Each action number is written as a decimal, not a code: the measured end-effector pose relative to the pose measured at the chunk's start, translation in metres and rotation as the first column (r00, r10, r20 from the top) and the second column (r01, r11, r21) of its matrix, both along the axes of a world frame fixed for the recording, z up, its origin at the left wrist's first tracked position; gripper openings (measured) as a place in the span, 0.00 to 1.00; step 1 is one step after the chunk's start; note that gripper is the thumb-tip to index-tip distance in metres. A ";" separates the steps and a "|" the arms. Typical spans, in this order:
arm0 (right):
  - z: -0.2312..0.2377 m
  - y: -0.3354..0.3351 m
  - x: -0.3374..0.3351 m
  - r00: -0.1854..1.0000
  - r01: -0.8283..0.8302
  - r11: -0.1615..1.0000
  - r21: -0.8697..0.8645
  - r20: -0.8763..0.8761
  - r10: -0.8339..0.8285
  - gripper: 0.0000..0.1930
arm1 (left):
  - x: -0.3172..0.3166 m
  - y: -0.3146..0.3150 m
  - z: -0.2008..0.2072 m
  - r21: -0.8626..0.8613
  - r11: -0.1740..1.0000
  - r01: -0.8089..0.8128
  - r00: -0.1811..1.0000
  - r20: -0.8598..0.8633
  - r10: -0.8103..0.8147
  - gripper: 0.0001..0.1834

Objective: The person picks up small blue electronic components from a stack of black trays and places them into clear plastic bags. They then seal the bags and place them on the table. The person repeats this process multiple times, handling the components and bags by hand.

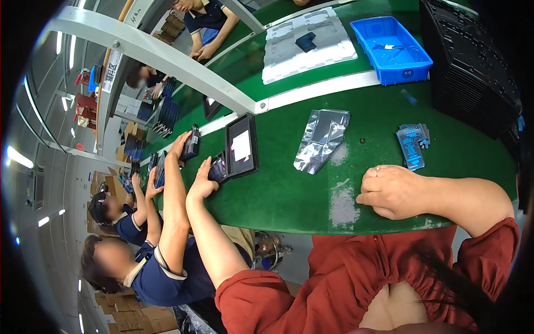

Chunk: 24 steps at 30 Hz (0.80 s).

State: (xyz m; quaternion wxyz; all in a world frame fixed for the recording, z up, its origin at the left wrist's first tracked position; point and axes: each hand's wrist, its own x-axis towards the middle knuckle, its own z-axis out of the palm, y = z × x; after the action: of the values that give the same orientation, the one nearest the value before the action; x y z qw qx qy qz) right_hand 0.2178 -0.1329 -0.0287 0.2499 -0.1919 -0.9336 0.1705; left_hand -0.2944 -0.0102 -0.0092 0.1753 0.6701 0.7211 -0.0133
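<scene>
My left hand (201, 182) reaches out to the left and grips a small dark device (218, 167) at the edge of a black tray (249, 146) that holds a white sheet. My right hand (390, 192) rests on the green table (289, 195) near its front edge, fingers curled into a loose fist with nothing visible in it and a ring on one finger. A crumpled silver bag (322, 139) lies on the table between my hands. A stack of small blue packets (411, 146) lies just beyond my right hand.
A co-worker's hand (179, 146) to my left holds another dark device (192, 142). Farther back stand a blue bin (392, 47), a white moulded tray (306, 39) and a black crate (473, 61). A grey frame bar (167, 58) crosses overhead.
</scene>
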 end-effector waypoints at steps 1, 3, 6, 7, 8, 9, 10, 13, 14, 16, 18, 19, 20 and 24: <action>0.002 0.000 0.001 1.000 -0.006 1.000 -0.015 0.007 0.006 0.12 | 0.000 -0.001 -0.001 0.035 0.997 -0.069 0.985 0.160 0.062 0.50; 0.004 0.000 0.002 1.000 -0.013 0.999 -0.031 0.007 0.013 0.12 | 0.001 -0.004 -0.001 0.072 0.973 -0.217 0.870 0.467 0.159 0.45; 0.001 0.001 0.002 1.000 -0.003 0.999 -0.037 -0.006 0.003 0.13 | 0.025 0.005 -0.012 0.426 0.868 -0.256 0.964 0.185 0.193 0.32; 0.000 0.002 0.002 1.000 0.003 0.999 -0.041 -0.011 -0.004 0.13 | 0.032 0.010 -0.021 0.413 0.889 -0.196 0.973 0.191 0.126 0.32; 0.000 0.002 0.002 1.000 -0.005 0.999 -0.039 -0.023 0.004 0.13 | 0.034 0.008 -0.025 0.407 0.902 -0.145 0.979 0.192 0.071 0.32; -0.001 0.002 0.002 0.999 -0.016 0.999 -0.041 -0.041 0.014 0.13 | 0.029 0.009 -0.034 0.340 0.935 -0.095 0.995 0.058 0.080 0.33; -0.003 0.003 0.003 0.998 -0.016 0.999 -0.046 -0.056 0.013 0.13 | 0.049 0.004 -0.034 0.395 0.905 -0.159 0.983 -0.027 0.184 0.30; -0.002 0.003 0.004 0.998 -0.017 0.998 -0.054 -0.058 0.014 0.13 | 0.035 -0.002 -0.036 0.463 0.882 -0.086 0.996 0.036 0.078 0.24; -0.001 0.003 0.004 0.999 -0.018 0.998 -0.056 -0.051 0.015 0.13 | 0.024 -0.005 -0.035 0.481 0.876 -0.039 0.998 0.067 0.007 0.21; 0.001 0.001 0.004 0.998 -0.020 0.998 -0.058 -0.056 0.017 0.13 | 0.003 -0.009 -0.042 0.578 0.815 -0.042 0.987 0.152 -0.056 0.16; 0.000 0.002 0.005 0.999 -0.018 0.998 -0.063 -0.051 0.014 0.13 | 0.001 -0.022 -0.038 0.602 0.798 0.014 0.993 0.088 -0.084 0.15; 0.000 0.002 0.004 0.999 -0.018 0.998 -0.064 -0.043 0.015 0.13 | -0.004 -0.027 -0.037 0.606 0.794 0.051 0.998 -0.063 -0.016 0.21; 0.000 0.003 0.004 0.999 -0.018 0.998 -0.065 -0.036 0.016 0.13 | -0.003 -0.032 -0.039 0.657 0.754 -0.006 0.993 -0.084 0.081 0.25; -0.001 0.003 0.004 0.999 -0.018 0.998 -0.057 -0.029 0.017 0.13 | 0.020 -0.050 -0.031 0.617 0.707 -0.347 0.873 -0.063 0.483 0.46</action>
State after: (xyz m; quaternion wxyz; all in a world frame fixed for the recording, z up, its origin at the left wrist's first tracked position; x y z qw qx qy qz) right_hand 0.2215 -0.1297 -0.0296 0.2559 -0.1884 -0.9264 0.2020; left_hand -0.2744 -0.0604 -0.0402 -0.1229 0.5041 0.8365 0.1763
